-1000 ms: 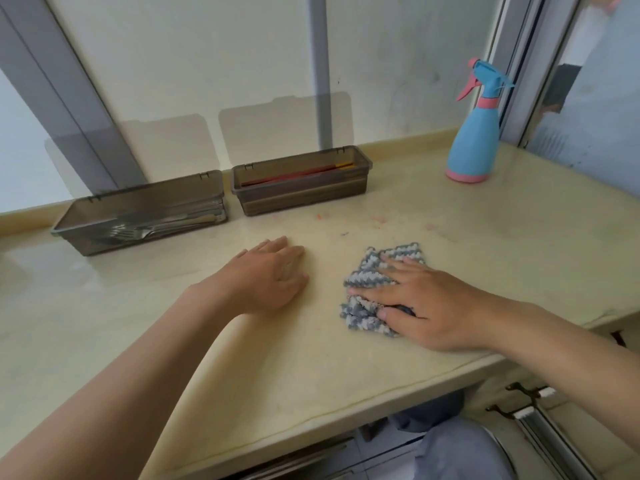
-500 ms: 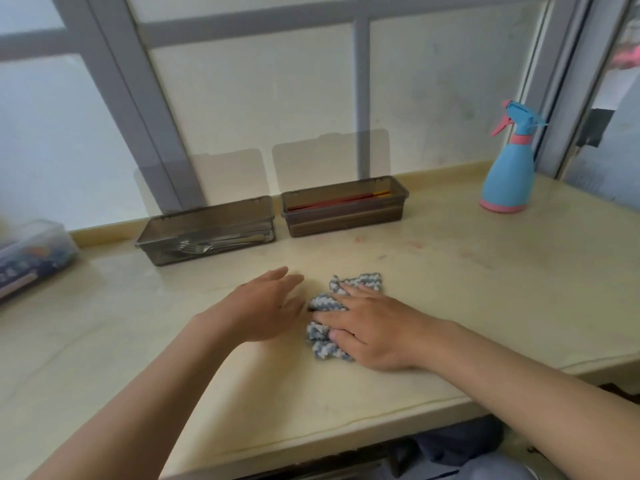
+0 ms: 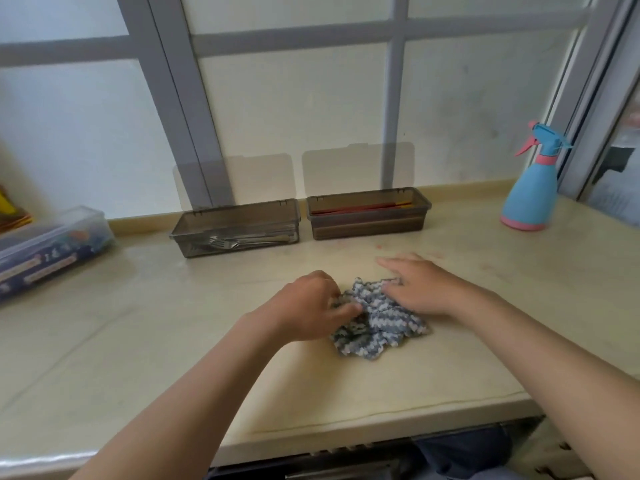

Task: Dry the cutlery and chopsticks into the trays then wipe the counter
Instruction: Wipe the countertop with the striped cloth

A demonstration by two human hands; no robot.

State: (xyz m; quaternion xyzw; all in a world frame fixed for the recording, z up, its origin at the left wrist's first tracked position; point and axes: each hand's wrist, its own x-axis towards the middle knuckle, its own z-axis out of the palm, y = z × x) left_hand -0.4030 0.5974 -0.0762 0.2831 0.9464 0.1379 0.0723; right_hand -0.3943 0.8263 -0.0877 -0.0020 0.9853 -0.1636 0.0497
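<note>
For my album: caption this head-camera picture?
Left hand grips and right hand presses a striped cloth on the counter before the cutlery tray and chopstick tray.

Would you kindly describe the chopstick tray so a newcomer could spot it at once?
Start at the window behind the counter. Beneath it, the chopstick tray is the right-hand dark box, holding red sticks; the left tray holds forks.

Open table stretches left and right of the cloth. At the back, the fork tray and chopstick tray stand side by side, narrowly apart; bottle back right, box far left.
</note>
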